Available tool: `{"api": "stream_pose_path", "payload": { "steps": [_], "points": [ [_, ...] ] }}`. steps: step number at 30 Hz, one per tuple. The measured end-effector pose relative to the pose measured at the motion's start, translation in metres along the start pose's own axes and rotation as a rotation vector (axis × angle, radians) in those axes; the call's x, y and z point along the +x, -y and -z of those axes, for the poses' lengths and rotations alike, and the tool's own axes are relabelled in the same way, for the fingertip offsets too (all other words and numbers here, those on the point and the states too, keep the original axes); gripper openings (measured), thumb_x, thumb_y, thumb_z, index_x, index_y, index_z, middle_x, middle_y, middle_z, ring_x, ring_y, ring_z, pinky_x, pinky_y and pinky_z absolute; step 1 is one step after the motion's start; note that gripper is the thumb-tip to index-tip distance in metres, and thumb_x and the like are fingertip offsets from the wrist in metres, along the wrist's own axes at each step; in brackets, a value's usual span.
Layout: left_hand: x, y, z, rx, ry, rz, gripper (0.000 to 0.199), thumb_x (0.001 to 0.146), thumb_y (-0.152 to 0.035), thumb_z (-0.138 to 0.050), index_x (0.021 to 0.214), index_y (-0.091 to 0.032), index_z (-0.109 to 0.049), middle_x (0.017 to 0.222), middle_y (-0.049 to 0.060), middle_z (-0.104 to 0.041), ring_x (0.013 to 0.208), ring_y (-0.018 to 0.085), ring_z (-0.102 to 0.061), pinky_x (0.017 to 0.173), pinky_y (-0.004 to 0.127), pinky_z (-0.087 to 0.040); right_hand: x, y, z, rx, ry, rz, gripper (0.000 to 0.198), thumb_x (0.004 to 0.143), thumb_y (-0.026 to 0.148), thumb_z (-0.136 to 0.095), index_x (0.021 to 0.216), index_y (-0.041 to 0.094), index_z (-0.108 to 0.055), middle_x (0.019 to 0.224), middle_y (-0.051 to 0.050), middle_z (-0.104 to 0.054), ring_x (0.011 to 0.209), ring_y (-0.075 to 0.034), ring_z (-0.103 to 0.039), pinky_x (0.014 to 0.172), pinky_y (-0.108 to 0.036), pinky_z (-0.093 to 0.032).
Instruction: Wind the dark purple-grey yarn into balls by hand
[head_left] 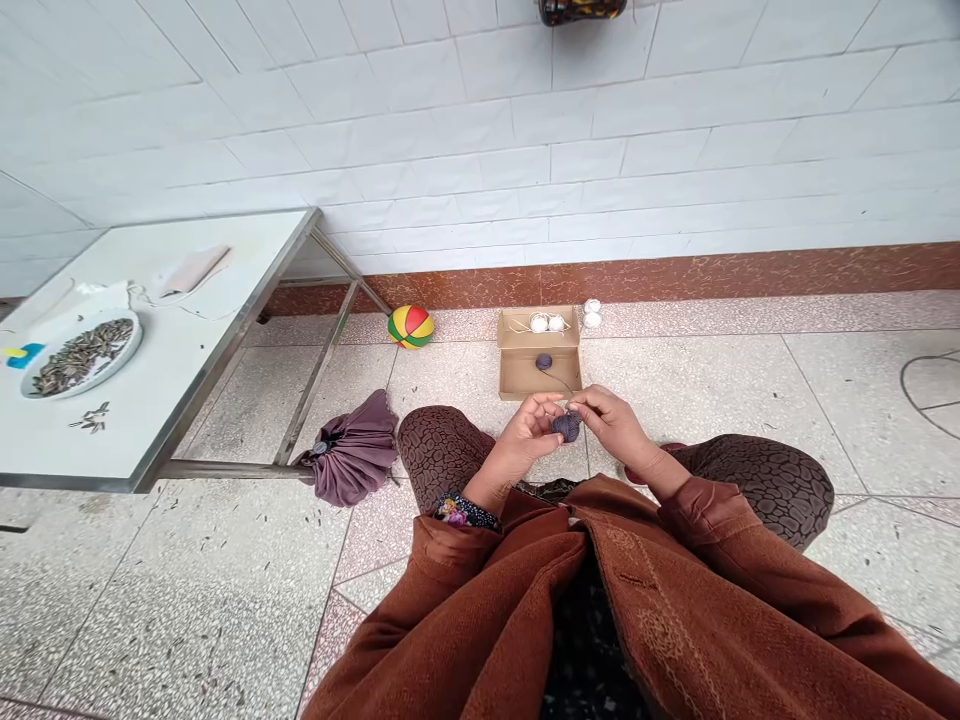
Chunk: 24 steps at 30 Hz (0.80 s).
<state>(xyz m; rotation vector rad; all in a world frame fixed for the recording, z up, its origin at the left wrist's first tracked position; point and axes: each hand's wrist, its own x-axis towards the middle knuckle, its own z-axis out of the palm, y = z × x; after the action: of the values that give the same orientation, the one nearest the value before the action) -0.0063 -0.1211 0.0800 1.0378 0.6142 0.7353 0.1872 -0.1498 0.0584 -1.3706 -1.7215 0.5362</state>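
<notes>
Between my two hands is a small ball of dark purple-grey yarn (566,428), held above the floor in front of my lap. My left hand (529,430) is closed around its left side. At the ball's upper right, the fingers of my right hand (606,415) are pinched on the yarn strand. That strand runs back to a second dark yarn ball (544,361) inside an open cardboard box (514,376). Two white yarn balls (547,323) with a loose white strand lie on the box's opened lid.
More white balls (592,314) sit right of the box by the wall. A coloured ball (411,327) and a gathered purple cloth (356,450) lie to the left. A metal-framed table (180,345) bears a plate (135,345) of seeds; husks litter the floor.
</notes>
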Motion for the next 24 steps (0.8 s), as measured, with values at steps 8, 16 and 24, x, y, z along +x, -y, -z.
{"api": "stream_pose_path", "payload": {
  "steps": [8,16,24],
  "points": [
    [0.005,0.006,0.004,-0.157,-0.250,-0.051,0.050,0.070,-0.018,-0.077,0.115,-0.024,-0.056,0.097,-0.001,-0.058,0.086,0.012,-0.056,0.084,0.030,-0.045,-0.026,0.008,-0.023,-0.015,0.172,0.083,0.021,0.104,0.028,-0.048,0.097,0.022,-0.066,0.091,-0.006,-0.070,0.085,-0.020,-0.067,0.080,-0.033,-0.055],
    [0.001,0.005,0.002,0.119,-0.249,-0.046,0.053,0.070,-0.014,-0.077,0.117,-0.023,-0.055,0.098,-0.002,-0.056,0.085,0.010,-0.056,0.080,0.025,-0.043,-0.011,0.024,0.002,-0.086,0.132,0.231,0.020,0.104,0.032,-0.053,0.101,0.024,-0.071,0.088,-0.006,-0.067,0.081,-0.019,-0.065,0.075,-0.030,-0.054],
    [-0.005,0.000,0.000,-0.138,0.008,0.076,0.051,0.068,-0.017,-0.080,0.116,-0.023,-0.061,0.100,0.001,-0.060,0.089,0.014,-0.057,0.075,0.027,-0.048,-0.001,0.001,-0.003,0.130,0.000,-0.012,0.025,0.102,0.039,-0.054,0.095,0.024,-0.073,0.086,-0.005,-0.069,0.082,-0.020,-0.065,0.077,-0.033,-0.053]
  ]
}}
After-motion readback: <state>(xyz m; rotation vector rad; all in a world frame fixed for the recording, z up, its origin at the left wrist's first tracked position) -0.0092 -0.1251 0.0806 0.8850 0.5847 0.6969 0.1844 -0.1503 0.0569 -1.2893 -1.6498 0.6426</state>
